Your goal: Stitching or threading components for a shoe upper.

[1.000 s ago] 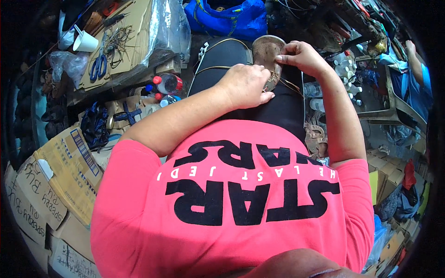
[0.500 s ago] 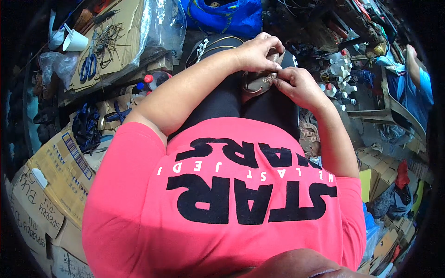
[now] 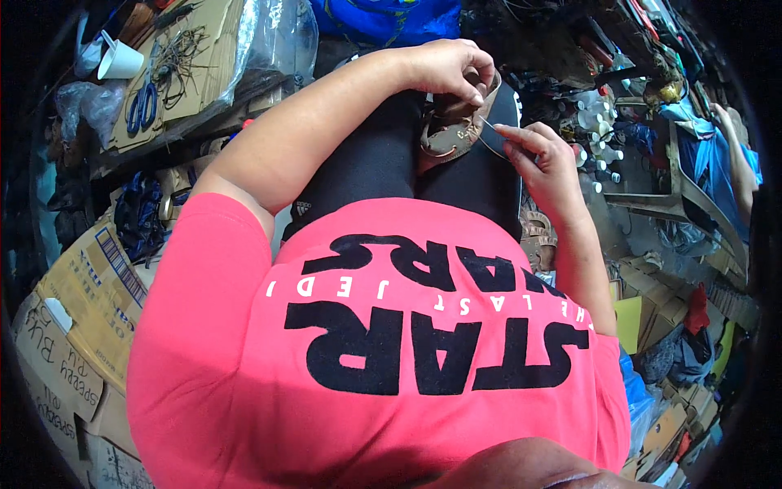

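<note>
Just before, both hands were close together on the brown lace-up shoe [image 3: 448, 141]; now the right hand [image 3: 547, 159] has moved off to the right, pinching a thin lace [image 3: 490, 149], so some lace sticks out from the shoe. The left hand [image 3: 448, 67] is at its far end (I can't tell if it grips). The shoe lies on black trousers [image 3: 354, 155], its long way slanting from far right to near left; which end is the toe, I can't tell.

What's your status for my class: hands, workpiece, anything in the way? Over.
Left hand curled at brown shoe's far end. Right hand pinching thin cord beside it. Shoe over black trousers. Nothing visibly blocking either hand. Over.
</note>
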Motion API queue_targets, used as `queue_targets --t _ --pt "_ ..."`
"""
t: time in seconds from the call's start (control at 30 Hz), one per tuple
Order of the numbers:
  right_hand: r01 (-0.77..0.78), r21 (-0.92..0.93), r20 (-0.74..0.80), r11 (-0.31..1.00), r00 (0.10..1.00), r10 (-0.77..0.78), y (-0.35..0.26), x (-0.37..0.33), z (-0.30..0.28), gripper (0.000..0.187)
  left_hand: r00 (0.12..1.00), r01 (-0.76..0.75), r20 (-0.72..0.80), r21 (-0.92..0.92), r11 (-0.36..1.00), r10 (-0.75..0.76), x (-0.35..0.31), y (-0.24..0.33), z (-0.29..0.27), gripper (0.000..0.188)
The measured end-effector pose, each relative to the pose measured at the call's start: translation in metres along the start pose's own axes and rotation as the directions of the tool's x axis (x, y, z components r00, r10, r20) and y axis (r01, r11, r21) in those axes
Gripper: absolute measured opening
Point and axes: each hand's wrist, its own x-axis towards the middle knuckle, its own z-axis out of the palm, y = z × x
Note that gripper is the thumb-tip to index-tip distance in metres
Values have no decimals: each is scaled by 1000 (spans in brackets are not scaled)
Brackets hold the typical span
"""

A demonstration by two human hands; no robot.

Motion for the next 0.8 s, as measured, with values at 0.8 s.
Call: queue_targets --t 0.8 --pt "16 -135 12 991 1000 -14 9 16 15 18 961 49 274 -296 954 36 8 -5 -6 23"
